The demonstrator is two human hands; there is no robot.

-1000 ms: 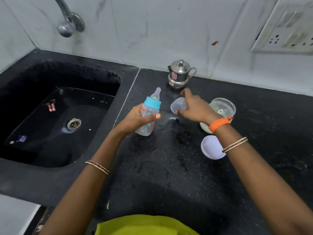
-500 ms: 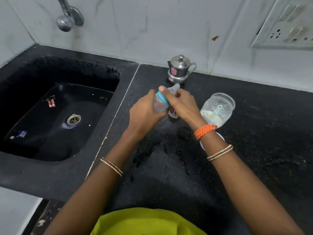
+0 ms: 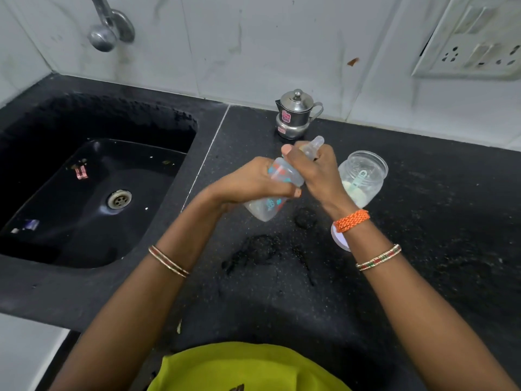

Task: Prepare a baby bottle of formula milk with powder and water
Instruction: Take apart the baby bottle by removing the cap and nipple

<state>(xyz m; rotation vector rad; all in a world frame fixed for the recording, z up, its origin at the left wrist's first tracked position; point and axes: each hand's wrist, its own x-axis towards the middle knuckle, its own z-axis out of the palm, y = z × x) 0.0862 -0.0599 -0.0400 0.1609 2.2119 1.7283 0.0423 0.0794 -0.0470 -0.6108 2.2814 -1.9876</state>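
A clear baby bottle with coloured prints is held tilted over the black counter, its teat pointing up and away. My left hand grips the bottle's body. My right hand wraps around the bottle's top at the collar, and the teat pokes out above its fingers. The collar itself is hidden by the fingers. To the right stands an open clear jar with white powder and a pale green scoop inside.
A small steel pot with a lid stands behind the hands by the wall. A white round lid lies under my right wrist. The black sink lies to the left, a tap above it. Wet patches mark the counter.
My right hand left the clear cap on the counter and came onto the bottle's top. The bottle was lifted and tilted, now held between both hands.
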